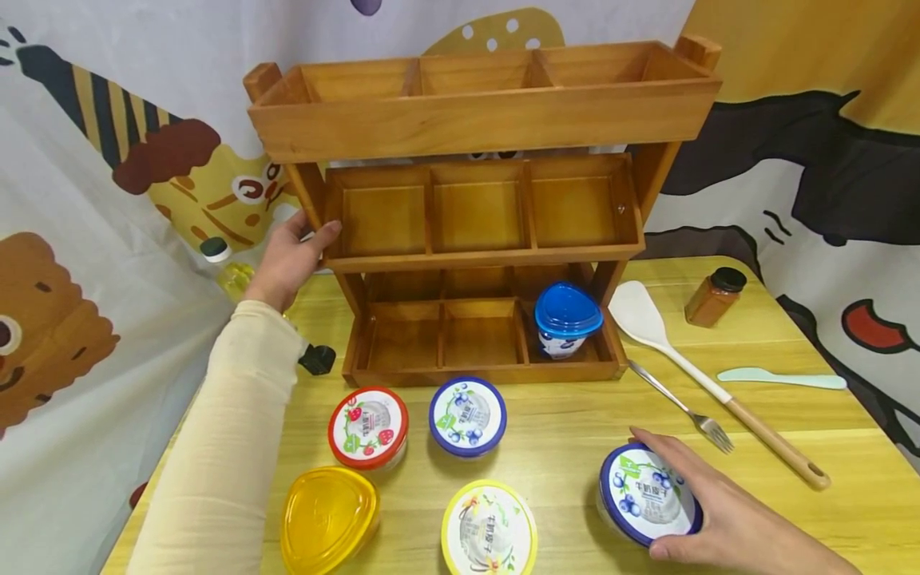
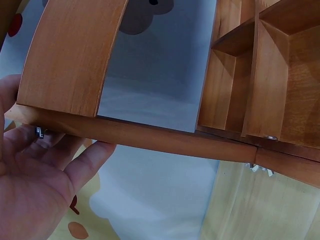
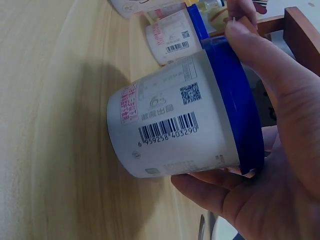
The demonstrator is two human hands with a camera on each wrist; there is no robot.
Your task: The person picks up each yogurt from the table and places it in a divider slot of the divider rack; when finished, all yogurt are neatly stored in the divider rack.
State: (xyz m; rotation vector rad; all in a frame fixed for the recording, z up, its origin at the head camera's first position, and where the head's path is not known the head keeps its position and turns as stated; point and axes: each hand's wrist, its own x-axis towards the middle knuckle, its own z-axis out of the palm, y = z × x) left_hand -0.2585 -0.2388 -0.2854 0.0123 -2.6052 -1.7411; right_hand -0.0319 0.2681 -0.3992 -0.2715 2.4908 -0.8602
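Observation:
My left hand (image 1: 291, 255) grips the left side of a three-tier wooden rack (image 1: 474, 128), at its middle tier. In the left wrist view, its fingers (image 2: 87, 167) lie behind the wooden post (image 2: 150, 136). At the front right, my right hand (image 1: 707, 507) holds a cup with a blue lid showing blueberries (image 1: 650, 491), thumb and fingers round its rim. The right wrist view shows that cup's white barcoded side (image 3: 172, 120); I cannot tell whether its base touches the table. A blue lidded tub (image 1: 566, 319) sits in the rack's bottom right compartment.
Before the rack stand a red-lidded cup (image 1: 368, 427), another blue-lidded cup (image 1: 468, 417), a yellow-lidded cup (image 1: 489, 529) and a yellow tub (image 1: 328, 519). Rightward lie a spatula (image 1: 690, 367), a fork (image 1: 683, 406), a pale green knife (image 1: 783, 378) and a black-capped jar (image 1: 715, 297).

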